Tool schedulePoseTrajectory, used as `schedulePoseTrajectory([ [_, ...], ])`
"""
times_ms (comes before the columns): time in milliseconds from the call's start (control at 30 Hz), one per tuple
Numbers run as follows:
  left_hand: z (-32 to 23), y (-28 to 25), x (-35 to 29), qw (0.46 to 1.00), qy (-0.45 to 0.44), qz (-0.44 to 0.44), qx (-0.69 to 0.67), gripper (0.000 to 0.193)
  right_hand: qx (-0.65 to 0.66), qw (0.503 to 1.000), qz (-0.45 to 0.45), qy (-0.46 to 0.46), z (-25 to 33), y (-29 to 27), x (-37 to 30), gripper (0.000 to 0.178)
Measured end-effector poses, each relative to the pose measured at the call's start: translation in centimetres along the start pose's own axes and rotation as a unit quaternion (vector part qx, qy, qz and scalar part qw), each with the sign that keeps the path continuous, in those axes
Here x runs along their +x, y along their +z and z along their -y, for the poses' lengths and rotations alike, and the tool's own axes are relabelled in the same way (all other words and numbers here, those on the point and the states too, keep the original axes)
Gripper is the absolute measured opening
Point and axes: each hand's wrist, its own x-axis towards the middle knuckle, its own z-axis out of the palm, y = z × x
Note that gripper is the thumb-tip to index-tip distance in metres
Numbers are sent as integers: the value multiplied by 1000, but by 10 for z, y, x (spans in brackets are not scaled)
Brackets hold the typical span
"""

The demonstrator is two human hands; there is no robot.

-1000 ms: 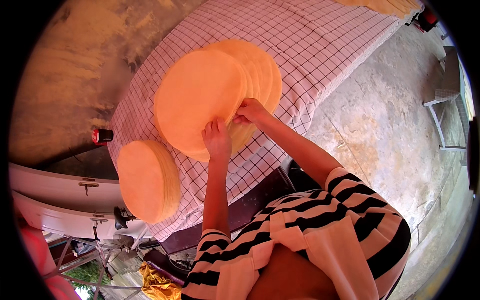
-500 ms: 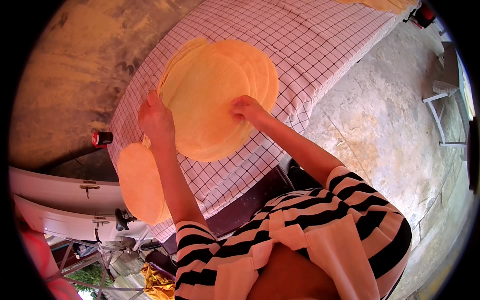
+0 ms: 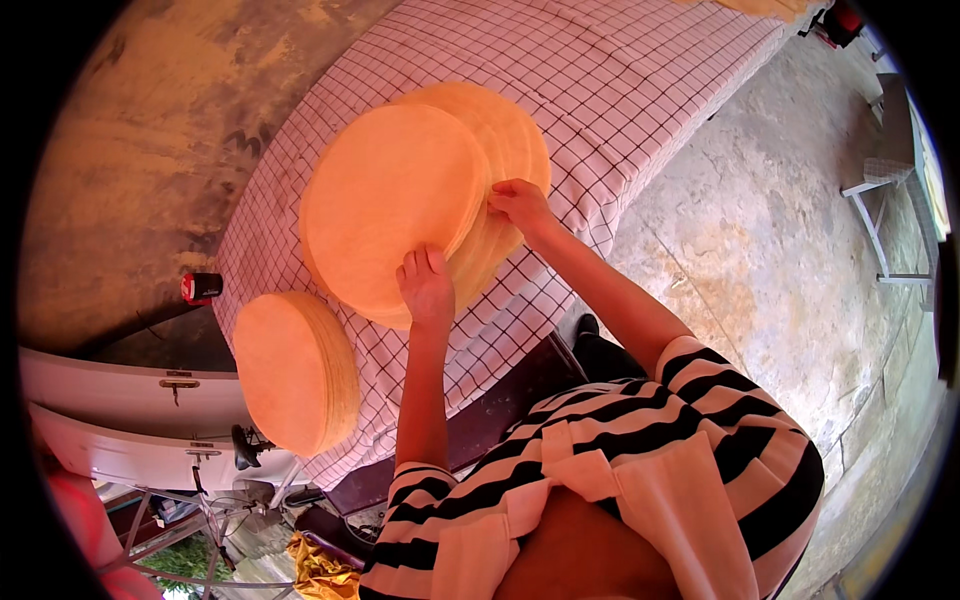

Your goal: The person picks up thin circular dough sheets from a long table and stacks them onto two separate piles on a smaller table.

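- Orange-yellow flat rounds, thin and wide, lie fanned in a big pile (image 3: pixel 400 190) on the checked cloth (image 3: pixel 620 90), near the middle of the cloth-covered surface and closer to its left edge than its right.
- Top round of that pile sits shifted toward the left, so the ones under it show as a stepped rim on the right side.
- My left hand (image 3: pixel 428 290) rests at the near rim of the pile, fingers bent over the edge of the top rounds, thumb side hidden; a loose hold on the rim, not a closed fist.
- My right hand (image 3: pixel 520 205) is at the right rim, fingertips pinching the edges of the upper rounds, fingers curled.
- Second, smaller stack (image 3: pixel 295 370) of the same rounds stands at the near left corner of the cloth, well apart from both hands.
- Small red and black can (image 3: pixel 202 288) lies just off the cloth's left edge.
- White metal frame (image 3: pixel 130 400) runs below that corner.
- Concrete ground (image 3: pixel 760 250) lies to the right.
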Motion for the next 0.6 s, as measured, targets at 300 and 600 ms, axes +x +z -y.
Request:
schedulePoseTrajectory([
  [300,-2,-6,9,998,-46,-11,-47,31,-111,991,68,26,-1,11,-5,13],
  [600,-7,-6,11,995,-76,-2,-67,32,-315,946,18,-80,5,12,-16,18],
])
